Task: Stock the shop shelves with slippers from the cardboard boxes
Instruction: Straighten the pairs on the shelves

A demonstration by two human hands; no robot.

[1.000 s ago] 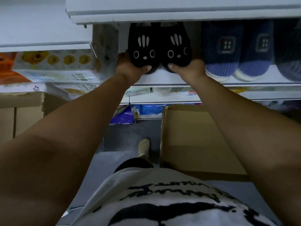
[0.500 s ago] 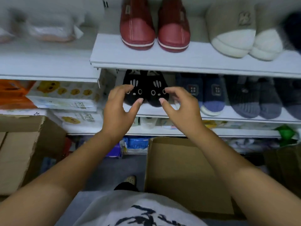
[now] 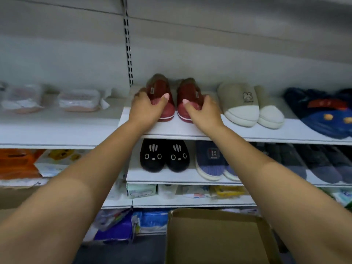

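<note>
Upper white shelf (image 3: 171,130) — the left hand (image 3: 147,109) grips the left red slipper (image 3: 162,88), the right hand (image 3: 204,113) the right red slipper (image 3: 188,92) (fingers (image 3: 140,94) curled round each toe).

top shelf (image 3: 190,130): white board, centre to right of frame. Left to right: red slippers (image 3: 162,88), beige slippers (image 3: 242,103), dark blue slippers (image 3: 323,115). Toes face front.
left shelf (image 3: 57,128): upper left, sits slightly lower. Two clear-wrapped packs (image 3: 80,100), blurred.
middle shelf (image 3: 171,178): black slippers (image 3: 164,157) with white face marks, blue slippers (image 3: 209,161) just beside, grey slippers (image 3: 304,164) further right.
bottom shelf (image 3: 190,201): row of small packets (image 3: 142,190).
floor (image 3: 118,254): open cardboard box (image 3: 219,237) lower centre; blue packs (image 3: 152,220) to its left.
</note>
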